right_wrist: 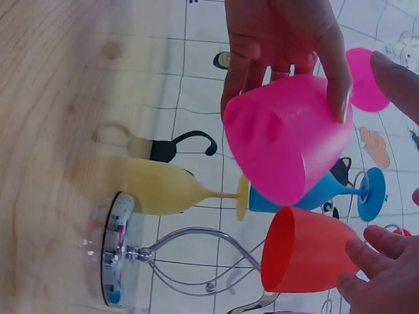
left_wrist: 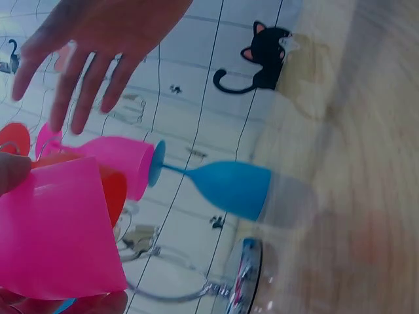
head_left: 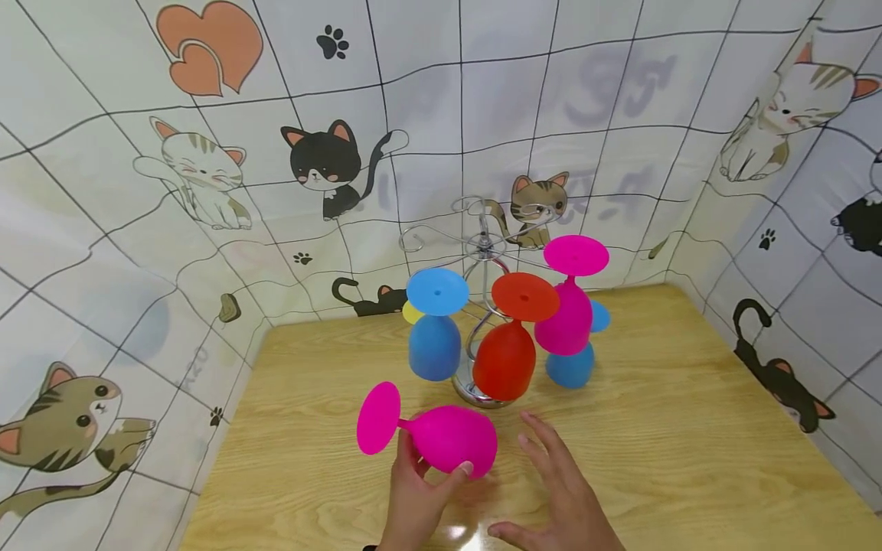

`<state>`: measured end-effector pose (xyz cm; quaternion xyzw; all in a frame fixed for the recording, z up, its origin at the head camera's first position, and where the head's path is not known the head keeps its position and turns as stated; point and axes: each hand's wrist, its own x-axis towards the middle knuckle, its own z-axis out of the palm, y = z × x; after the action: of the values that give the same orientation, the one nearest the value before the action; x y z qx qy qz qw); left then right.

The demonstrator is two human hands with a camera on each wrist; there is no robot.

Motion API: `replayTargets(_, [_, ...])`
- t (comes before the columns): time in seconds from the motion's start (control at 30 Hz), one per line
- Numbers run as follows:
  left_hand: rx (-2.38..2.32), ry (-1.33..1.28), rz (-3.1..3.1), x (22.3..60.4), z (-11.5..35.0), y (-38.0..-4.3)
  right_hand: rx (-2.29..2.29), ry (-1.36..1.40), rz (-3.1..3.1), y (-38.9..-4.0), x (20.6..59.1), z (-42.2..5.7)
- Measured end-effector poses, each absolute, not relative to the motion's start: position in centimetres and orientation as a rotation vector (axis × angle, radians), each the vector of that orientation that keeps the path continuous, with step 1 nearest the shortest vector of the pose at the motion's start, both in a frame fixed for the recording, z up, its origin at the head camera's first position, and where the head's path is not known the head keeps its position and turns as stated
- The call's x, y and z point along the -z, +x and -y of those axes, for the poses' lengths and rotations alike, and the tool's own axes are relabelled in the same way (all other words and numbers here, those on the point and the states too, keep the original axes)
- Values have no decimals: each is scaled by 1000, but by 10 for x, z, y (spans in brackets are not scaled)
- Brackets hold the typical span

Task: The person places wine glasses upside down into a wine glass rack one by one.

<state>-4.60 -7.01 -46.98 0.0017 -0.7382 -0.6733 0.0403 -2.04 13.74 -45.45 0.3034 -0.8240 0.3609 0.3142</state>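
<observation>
My left hand (head_left: 419,490) grips the bowl of a bright pink plastic goblet (head_left: 456,436), which lies sideways above the table with its round foot pointing left. In the right wrist view the open mouth of this goblet (right_wrist: 265,147) faces the camera, thumb and fingers around the bowl. Right of it, my right hand (head_left: 565,493) is spread, touching nothing. Behind both hands stands a chrome stemware rack (head_left: 485,249). Upside down from its arms hang a blue goblet (head_left: 436,348), a red goblet (head_left: 506,363) and another pink goblet (head_left: 565,317).
Upside down on the wooden table (head_left: 310,459) stand a second blue goblet (head_left: 570,367), right of the rack, and a yellow goblet (right_wrist: 157,186), mostly hidden in the head view. A cat-printed tile-pattern sheet (head_left: 427,99) encloses the back and sides.
</observation>
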Motion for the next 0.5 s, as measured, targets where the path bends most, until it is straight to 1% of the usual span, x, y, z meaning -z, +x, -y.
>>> replayTargets(0.23, [2162, -84, 2326, 471, 46, -37, -799, 892, 2177, -27, 448, -138])
replayTargets(0.5, [2283, -40, 2339, 466, 30, -34, -602, 831, 2362, -22, 449, -140])
